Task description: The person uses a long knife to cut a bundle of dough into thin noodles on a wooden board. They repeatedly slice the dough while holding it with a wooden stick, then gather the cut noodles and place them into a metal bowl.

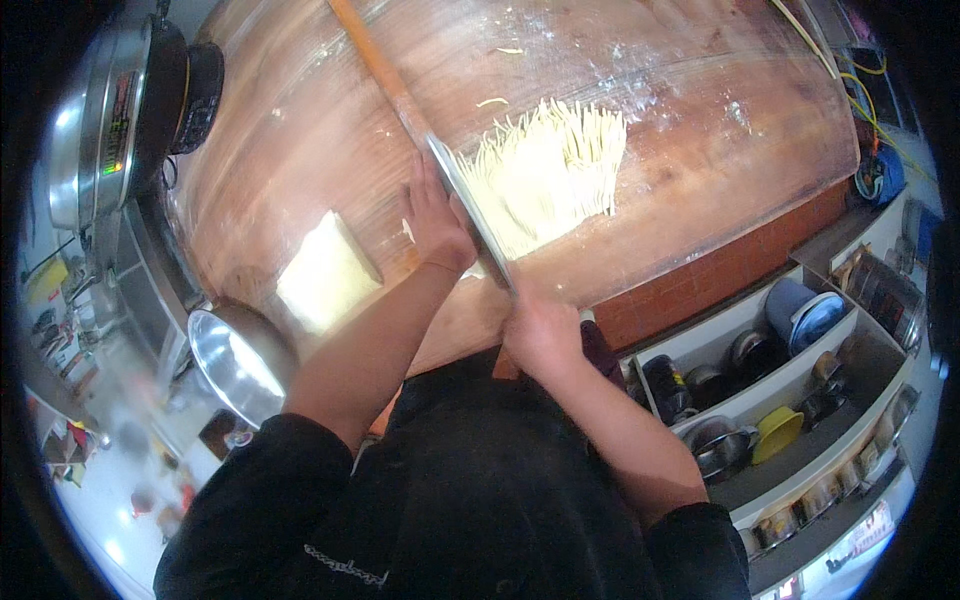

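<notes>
Cut dough noodles (555, 172) lie in a fanned row on a large wooden board (697, 127). A long knife blade (471, 202) stands along their left edge. My right hand (544, 334) grips the knife at its near end, the handle hidden in my fist. On the blade's left side, my left hand (436, 214) lies flat with fingers stretched forward, close against the blade. From the blade's far end a wooden rod (382, 75) runs away from me; whether the two are joined I cannot tell. Further left rests a folded slab of dough (326, 270).
A metal bowl (236, 364) stands by the board's near-left edge. At the far left is an appliance with a lit display (116, 127). Lower right, shelves (757, 480) hold pots, a yellow basin (777, 435) and a blue bucket (802, 315). Dough scraps (492, 102) lie beyond the noodles.
</notes>
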A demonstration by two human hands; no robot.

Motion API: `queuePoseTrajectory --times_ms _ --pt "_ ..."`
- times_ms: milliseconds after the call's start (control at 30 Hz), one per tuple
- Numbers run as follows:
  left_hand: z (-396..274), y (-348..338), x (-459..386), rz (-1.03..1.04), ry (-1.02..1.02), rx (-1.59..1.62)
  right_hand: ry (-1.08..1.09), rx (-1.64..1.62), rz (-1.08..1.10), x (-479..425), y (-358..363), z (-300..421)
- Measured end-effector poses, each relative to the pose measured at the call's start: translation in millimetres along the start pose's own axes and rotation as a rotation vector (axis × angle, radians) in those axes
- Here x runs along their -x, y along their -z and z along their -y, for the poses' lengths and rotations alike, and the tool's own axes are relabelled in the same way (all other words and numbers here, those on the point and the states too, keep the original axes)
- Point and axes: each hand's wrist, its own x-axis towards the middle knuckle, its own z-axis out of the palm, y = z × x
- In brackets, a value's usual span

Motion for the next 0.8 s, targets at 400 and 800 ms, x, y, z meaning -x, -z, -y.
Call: queuePoseTrajectory --times_ms 400,800 --pt "-22 27 -15 0.083 0.135 0.192 0.081 -0.461 -0.299 -72 74 9" --pt "-6 7 -8 -0.088 0.007 0.147 0.178 -0.137 -0.268 77 -14 -54"
